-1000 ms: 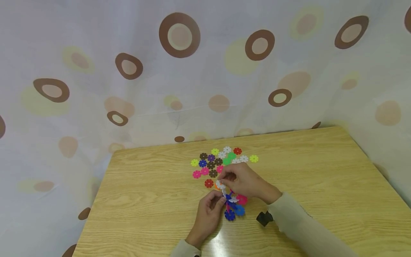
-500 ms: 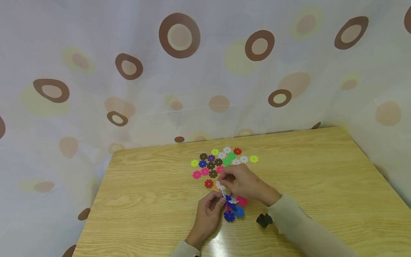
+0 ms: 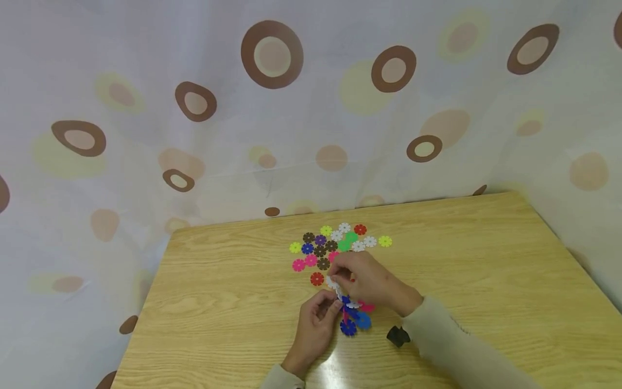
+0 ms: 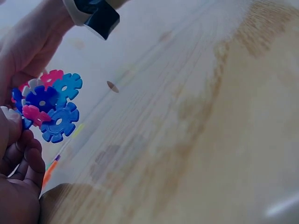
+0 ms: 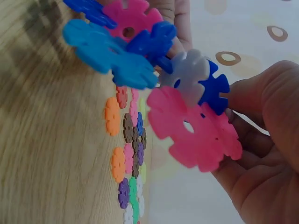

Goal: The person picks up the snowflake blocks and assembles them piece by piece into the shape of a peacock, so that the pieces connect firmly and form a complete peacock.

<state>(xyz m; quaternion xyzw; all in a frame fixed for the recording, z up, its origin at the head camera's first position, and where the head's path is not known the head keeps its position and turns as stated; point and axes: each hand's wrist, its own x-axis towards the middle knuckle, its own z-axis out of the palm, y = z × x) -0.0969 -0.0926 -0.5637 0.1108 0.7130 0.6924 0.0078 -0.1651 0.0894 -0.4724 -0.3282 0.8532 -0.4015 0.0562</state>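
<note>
In the head view my left hand (image 3: pixel 313 327) grips, between thumb and fingers, a cluster of interlocked notched plastic discs (image 3: pixel 347 327) in dark blue, light blue, pink and white. Above it, my right hand (image 3: pixel 366 276) pinches a white notched disc (image 3: pixel 332 282) at the cluster's upper end. Whether that disc is slotted in I cannot tell. The left wrist view shows the cluster's blue disc (image 4: pixel 59 122) beside the fingers. Close up in the right wrist view, a pink disc (image 5: pixel 161 114) covers part of my right hand (image 5: pixel 266 149), hiding its fingertips.
Behind the hands, several loose discs lie on the wooden table (image 3: pixel 218 302), including a red disc (image 3: pixel 317 279), a brown disc (image 3: pixel 323 263) and a yellow disc (image 3: pixel 385 241). A small black object (image 3: pixel 398 336) is by the right sleeve. A patterned curtain (image 3: pixel 330 124) rises behind.
My right hand has come slightly down towards the cluster, still pinching the white disc. The left hand keeps its place and grip.
</note>
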